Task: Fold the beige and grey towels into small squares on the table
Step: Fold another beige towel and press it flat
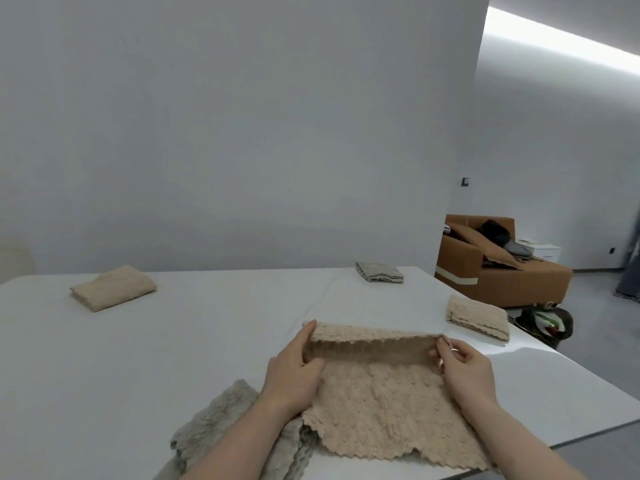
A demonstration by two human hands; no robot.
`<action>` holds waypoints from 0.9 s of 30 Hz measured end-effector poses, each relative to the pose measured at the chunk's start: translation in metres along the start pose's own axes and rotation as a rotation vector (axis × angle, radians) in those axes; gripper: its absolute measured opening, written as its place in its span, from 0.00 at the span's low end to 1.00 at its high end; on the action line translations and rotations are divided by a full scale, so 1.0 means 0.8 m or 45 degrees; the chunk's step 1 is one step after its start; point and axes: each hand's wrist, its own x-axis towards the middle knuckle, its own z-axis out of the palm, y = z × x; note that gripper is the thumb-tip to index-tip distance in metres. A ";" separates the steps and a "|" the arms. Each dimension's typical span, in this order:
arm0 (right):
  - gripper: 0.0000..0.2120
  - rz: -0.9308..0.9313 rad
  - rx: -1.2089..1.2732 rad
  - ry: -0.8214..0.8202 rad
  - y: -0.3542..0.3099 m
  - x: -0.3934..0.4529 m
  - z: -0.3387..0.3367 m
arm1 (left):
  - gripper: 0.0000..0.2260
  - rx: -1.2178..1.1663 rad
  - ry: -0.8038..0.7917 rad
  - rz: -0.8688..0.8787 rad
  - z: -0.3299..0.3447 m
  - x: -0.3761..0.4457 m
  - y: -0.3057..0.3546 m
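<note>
A beige knobbly towel lies on the white table right in front of me. Its far edge is lifted off the table and curled towards me. My left hand pinches the left end of that raised edge, and my right hand pinches the right end. A crumpled grey towel lies partly under my left forearm, beside the beige one. Folded squares rest farther off: a beige one at the far left, a grey one at the far middle, and a cream one near the right edge.
The table's right edge runs diagonally close to my right arm. Beyond it stand a brown sofa with clothes on it and a dark bag on the floor. A plain white wall rises behind the table.
</note>
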 end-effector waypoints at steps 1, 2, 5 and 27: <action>0.08 -0.006 -0.004 -0.006 0.003 0.002 0.001 | 0.30 -0.026 0.002 0.000 0.000 -0.001 0.001; 0.08 -0.008 -0.011 -0.007 0.003 0.004 0.002 | 0.30 -0.039 0.004 0.005 0.000 -0.001 0.001; 0.08 -0.010 -0.049 -0.026 -0.009 0.016 0.007 | 0.31 0.024 -0.028 0.017 0.001 -0.004 0.003; 0.05 -0.156 -0.311 -0.166 -0.086 0.031 -0.024 | 0.19 0.271 0.081 0.028 -0.032 -0.001 0.069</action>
